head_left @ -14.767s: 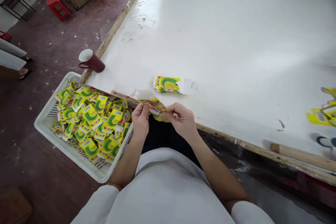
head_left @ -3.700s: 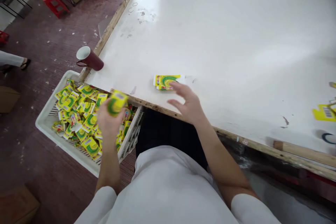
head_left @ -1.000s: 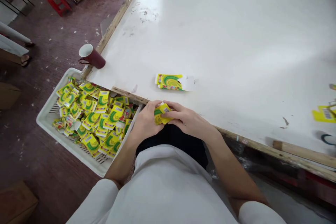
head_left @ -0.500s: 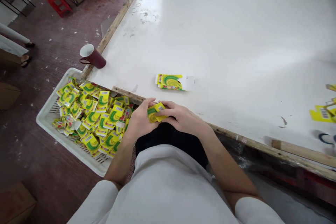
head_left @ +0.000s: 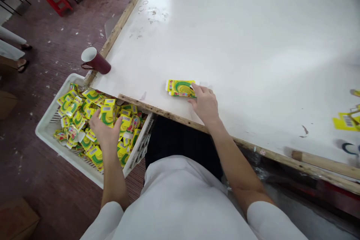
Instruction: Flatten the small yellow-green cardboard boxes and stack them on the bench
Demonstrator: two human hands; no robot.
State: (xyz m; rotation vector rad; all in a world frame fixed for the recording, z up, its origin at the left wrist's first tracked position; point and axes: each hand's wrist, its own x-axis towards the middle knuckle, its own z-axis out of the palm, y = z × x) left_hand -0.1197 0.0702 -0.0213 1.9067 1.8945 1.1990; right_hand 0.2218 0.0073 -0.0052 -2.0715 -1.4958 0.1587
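Note:
My left hand (head_left: 105, 129) is over the plastic crate (head_left: 56, 142), its thumb and fingers spread around a small yellow-and-green box (head_left: 107, 115) lying on the heap. The hand's fingers are apart, and that box seems to rest on the others. On the white table, my right hand (head_left: 204, 104) has its thumb and fingers at the right end of a larger yellow carton (head_left: 180, 87). This carton lies flat with white flaps at its ends; the fingers hide part of its right end.
A maroon mug (head_left: 97, 62) stands at the table's left edge. Wooden strips (head_left: 168, 114) border the white tabletop (head_left: 239, 45). Yellow card pieces (head_left: 347, 121) lie at the far right. A red stool (head_left: 57, 0) and a person's legs (head_left: 12, 45) are on the left.
My hands have parted. The left moved left over the crate, where the small box now lies by its fingers; the right moved up and right to the carton on the table.

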